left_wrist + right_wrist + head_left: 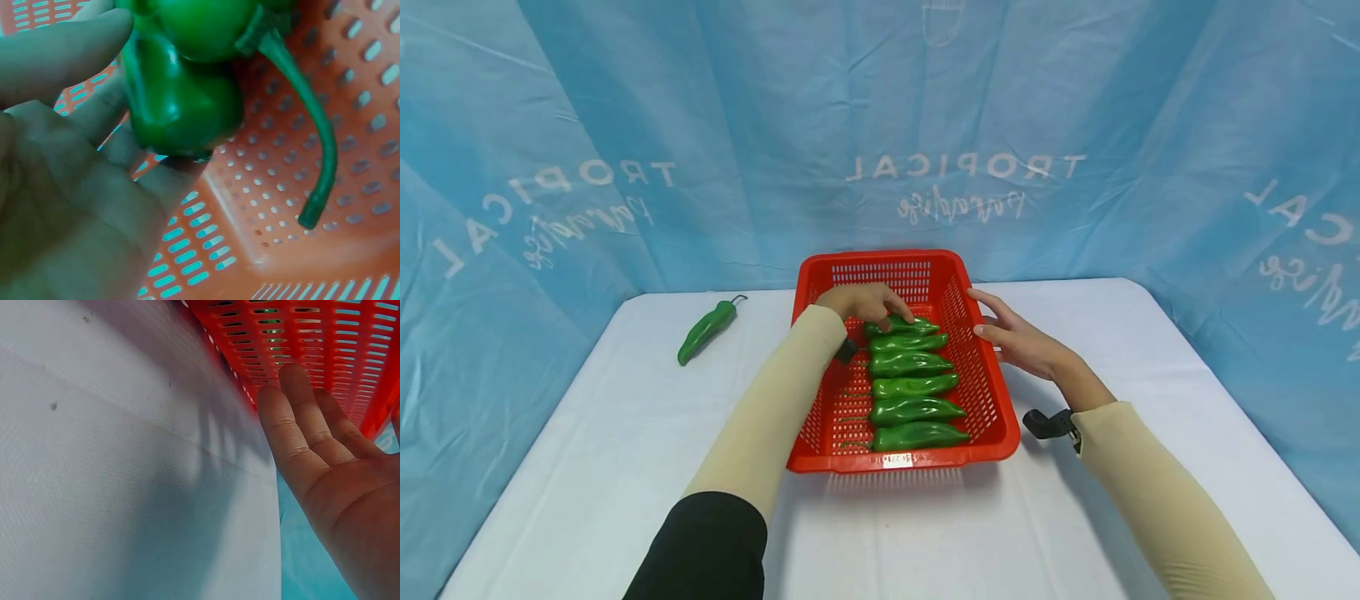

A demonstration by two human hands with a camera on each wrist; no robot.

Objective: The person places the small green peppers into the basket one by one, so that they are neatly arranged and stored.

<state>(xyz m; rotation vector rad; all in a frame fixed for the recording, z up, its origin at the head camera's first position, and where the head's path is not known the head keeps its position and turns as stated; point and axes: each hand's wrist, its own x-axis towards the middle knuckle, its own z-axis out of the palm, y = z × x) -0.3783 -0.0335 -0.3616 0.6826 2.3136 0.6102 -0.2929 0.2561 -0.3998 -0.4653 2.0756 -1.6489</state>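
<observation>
A red basket (981, 392) with holes in its walls sits in the middle of the head view, on a counter (625, 450) with a white cloth; six green peppers lie in a row inside it, one behind the other, with their tips pointing to the right of the frame; the left hand (865, 304) is inside the basket at the far end of the row, and its fingers curl over the top pepper (904, 326), the one highest in the frame; in the left wrist view the fat end of that pepper (181, 106) rests against the fingers (62, 50), and its long bent stem (315, 137) hangs over the basket floor at the right of the frame; the right hand (1018, 337) is just right of the basket, with its fingers straight and loose, and its fingertips touch the outside of the right wall; it holds nothing; in the right wrist view the flat fingers (306, 431) lie beside the red wall (312, 337) at the top of the frame; one more green pepper (706, 331) lies alone on the counter at the left of the head view, well apart from the basket; a blue curtain (625, 125) with white words fills the top of the frame.
</observation>
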